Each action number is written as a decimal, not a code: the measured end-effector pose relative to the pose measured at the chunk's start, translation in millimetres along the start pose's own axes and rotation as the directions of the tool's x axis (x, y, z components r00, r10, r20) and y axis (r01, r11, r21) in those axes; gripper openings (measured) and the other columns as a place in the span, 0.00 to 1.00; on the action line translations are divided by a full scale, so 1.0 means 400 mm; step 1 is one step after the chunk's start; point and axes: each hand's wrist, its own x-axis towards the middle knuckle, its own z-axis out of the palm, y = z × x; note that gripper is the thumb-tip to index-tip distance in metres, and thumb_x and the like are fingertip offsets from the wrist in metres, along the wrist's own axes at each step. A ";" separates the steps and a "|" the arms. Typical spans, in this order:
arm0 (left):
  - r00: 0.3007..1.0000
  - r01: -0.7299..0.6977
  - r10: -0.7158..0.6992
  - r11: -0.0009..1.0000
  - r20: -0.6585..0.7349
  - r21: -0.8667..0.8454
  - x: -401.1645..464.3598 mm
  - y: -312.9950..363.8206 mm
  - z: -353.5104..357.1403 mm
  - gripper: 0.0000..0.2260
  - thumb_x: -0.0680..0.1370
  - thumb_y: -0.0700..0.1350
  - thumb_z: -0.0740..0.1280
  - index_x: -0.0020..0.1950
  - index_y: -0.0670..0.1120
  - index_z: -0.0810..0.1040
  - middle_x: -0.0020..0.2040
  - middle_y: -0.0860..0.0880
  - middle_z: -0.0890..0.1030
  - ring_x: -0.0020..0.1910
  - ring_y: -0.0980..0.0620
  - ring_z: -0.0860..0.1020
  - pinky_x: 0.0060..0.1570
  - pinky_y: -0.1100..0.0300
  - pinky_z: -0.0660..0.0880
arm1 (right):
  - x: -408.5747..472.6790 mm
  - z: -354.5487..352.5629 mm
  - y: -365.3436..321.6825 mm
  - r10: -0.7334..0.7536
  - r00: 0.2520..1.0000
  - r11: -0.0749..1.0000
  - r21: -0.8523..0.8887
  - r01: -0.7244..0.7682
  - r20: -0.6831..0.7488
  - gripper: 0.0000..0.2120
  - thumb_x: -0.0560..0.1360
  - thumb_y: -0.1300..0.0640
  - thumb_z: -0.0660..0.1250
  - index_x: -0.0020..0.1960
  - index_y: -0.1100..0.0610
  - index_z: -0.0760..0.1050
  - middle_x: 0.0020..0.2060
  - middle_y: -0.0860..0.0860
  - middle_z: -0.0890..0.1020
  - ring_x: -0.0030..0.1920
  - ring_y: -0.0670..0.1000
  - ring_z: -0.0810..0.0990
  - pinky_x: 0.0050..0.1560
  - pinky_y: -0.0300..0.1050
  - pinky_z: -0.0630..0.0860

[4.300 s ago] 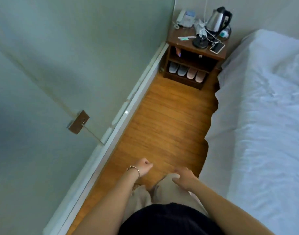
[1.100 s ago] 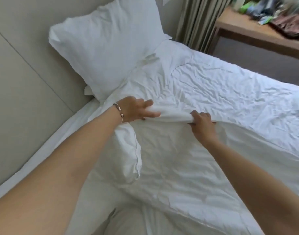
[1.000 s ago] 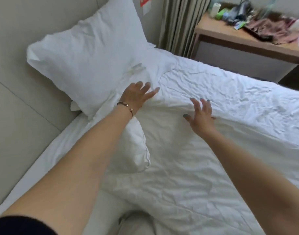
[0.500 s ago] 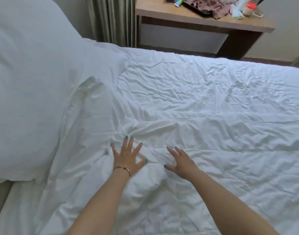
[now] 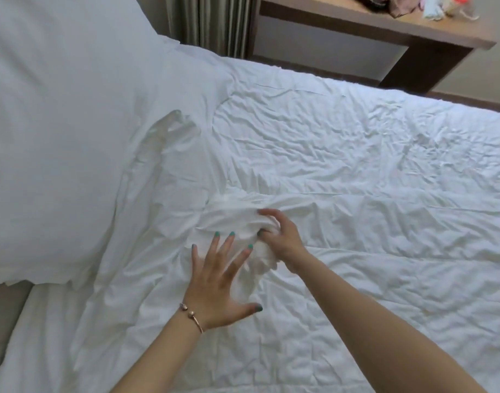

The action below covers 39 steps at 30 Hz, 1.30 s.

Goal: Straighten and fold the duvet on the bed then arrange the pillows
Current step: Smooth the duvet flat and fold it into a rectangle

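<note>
wooden desk [image 5: 384,26] with clutter, striped curtain [image 5: 212,24] beside it

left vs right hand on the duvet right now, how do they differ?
Left hand lies flat with fingers spread; right hand has its fingers curled, bunching a fold of the duvet. The left wrist wears a bracelet; the right wrist is bare. Both have teal nails and touch the duvet beside the pillow.

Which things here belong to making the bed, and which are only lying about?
For the job:
duvet, bunched in the right hand, under the flat left hand
pillow

Lying about:
wooden desk with clutter
curtain
</note>
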 end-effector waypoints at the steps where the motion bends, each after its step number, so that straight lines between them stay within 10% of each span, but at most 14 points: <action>1: 0.999 -0.018 0.020 0.997 -0.036 0.069 0.010 -0.001 0.005 0.47 0.66 0.64 0.71 0.78 0.57 0.49 0.78 0.45 0.56 0.76 0.38 0.56 0.65 0.27 0.56 | 0.021 0.003 -0.046 -0.011 1.000 0.996 0.094 0.012 -0.009 0.17 0.73 0.63 0.69 0.55 0.44 0.78 0.56 0.51 0.80 0.52 0.53 0.81 0.53 0.51 0.81; 4: 0.954 0.046 -0.009 0.992 -0.301 0.116 0.091 -0.065 -0.006 0.40 0.72 0.34 0.66 0.78 0.56 0.53 0.73 0.42 0.64 0.62 0.38 0.75 0.51 0.43 0.77 | 0.075 0.026 -0.156 -0.067 0.991 0.979 0.199 0.044 0.115 0.14 0.75 0.58 0.70 0.58 0.46 0.78 0.54 0.54 0.79 0.54 0.53 0.80 0.52 0.47 0.81; 7: 0.887 0.304 -0.229 0.944 -0.402 0.131 0.159 -0.188 -0.093 0.34 0.73 0.32 0.59 0.76 0.56 0.59 0.69 0.42 0.71 0.50 0.39 0.78 0.40 0.49 0.80 | 0.104 0.033 -0.182 -0.062 0.963 0.946 0.324 -0.027 0.261 0.23 0.77 0.45 0.67 0.70 0.41 0.67 0.64 0.50 0.74 0.64 0.48 0.74 0.65 0.52 0.73; 10: 0.493 0.779 -0.647 0.626 -0.583 -0.035 0.229 -0.240 -0.180 0.35 0.70 0.36 0.66 0.77 0.47 0.60 0.72 0.40 0.67 0.64 0.36 0.72 0.59 0.41 0.72 | 0.111 0.032 -0.144 -0.051 0.984 0.997 0.069 0.039 0.172 0.27 0.77 0.41 0.64 0.74 0.39 0.61 0.71 0.49 0.66 0.65 0.48 0.71 0.68 0.54 0.69; 11: 0.485 0.768 -0.595 0.640 -0.641 -0.013 0.256 -0.226 -0.195 0.33 0.72 0.36 0.64 0.77 0.44 0.60 0.73 0.39 0.66 0.68 0.36 0.69 0.64 0.40 0.67 | 0.109 0.036 -0.120 -0.046 0.987 0.999 0.003 0.047 0.156 0.28 0.77 0.42 0.64 0.74 0.39 0.60 0.72 0.50 0.65 0.66 0.50 0.70 0.68 0.53 0.68; 14: 0.900 0.221 -0.012 0.874 -0.436 0.432 0.345 -0.176 -0.184 0.28 0.76 0.40 0.60 0.77 0.52 0.63 0.76 0.43 0.63 0.75 0.41 0.62 0.70 0.35 0.56 | 0.101 0.039 -0.038 -0.044 0.988 0.984 -0.166 0.068 0.145 0.27 0.79 0.44 0.63 0.76 0.43 0.59 0.74 0.54 0.63 0.72 0.53 0.64 0.71 0.52 0.64; 16: 0.996 0.081 -0.084 0.851 -0.018 0.520 0.385 -0.205 -0.173 0.25 0.80 0.55 0.55 0.77 0.60 0.56 0.80 0.48 0.52 0.78 0.43 0.49 0.69 0.30 0.46 | 0.093 0.014 0.004 -0.037 0.987 0.965 -0.250 0.075 0.156 0.28 0.79 0.45 0.63 0.76 0.44 0.59 0.74 0.54 0.62 0.71 0.54 0.66 0.70 0.49 0.64; 20: 0.693 0.356 -0.642 0.701 0.328 0.618 0.410 -0.293 -0.166 0.29 0.77 0.69 0.43 0.77 0.63 0.45 0.79 0.51 0.38 0.76 0.40 0.36 0.65 0.28 0.36 | 0.073 -0.099 0.065 0.086 0.980 0.919 -0.395 -0.008 0.181 0.28 0.78 0.44 0.63 0.75 0.39 0.57 0.74 0.51 0.60 0.68 0.55 0.69 0.67 0.53 0.70; 25: 0.898 0.164 -0.323 0.876 0.300 0.453 0.483 -0.137 -0.106 0.25 0.81 0.60 0.51 0.75 0.50 0.60 0.77 0.49 0.58 0.78 0.49 0.48 0.73 0.38 0.44 | 0.069 -0.280 0.114 0.149 0.988 0.864 -0.492 -0.108 0.046 0.31 0.78 0.49 0.65 0.77 0.45 0.55 0.75 0.54 0.58 0.68 0.56 0.69 0.59 0.44 0.69; 32: 0.850 -0.012 -0.151 0.952 0.504 0.305 0.498 0.011 0.091 0.33 0.80 0.58 0.59 0.79 0.50 0.46 0.79 0.50 0.49 0.78 0.51 0.49 0.75 0.43 0.46 | 0.087 -0.499 0.219 0.059 0.989 0.790 -0.600 -0.128 -0.133 0.32 0.79 0.47 0.63 0.77 0.42 0.51 0.77 0.48 0.51 0.63 0.54 0.74 0.51 0.44 0.71; 39: 0.770 0.350 -0.503 0.848 0.393 0.399 0.548 0.104 0.290 0.47 0.68 0.70 0.65 0.77 0.59 0.41 0.77 0.51 0.54 0.75 0.46 0.56 0.68 0.32 0.49 | 0.288 -0.694 0.305 -0.039 0.971 0.479 -0.858 -0.188 -0.235 0.39 0.78 0.49 0.64 0.77 0.37 0.40 0.79 0.48 0.45 0.53 0.59 0.79 0.41 0.46 0.73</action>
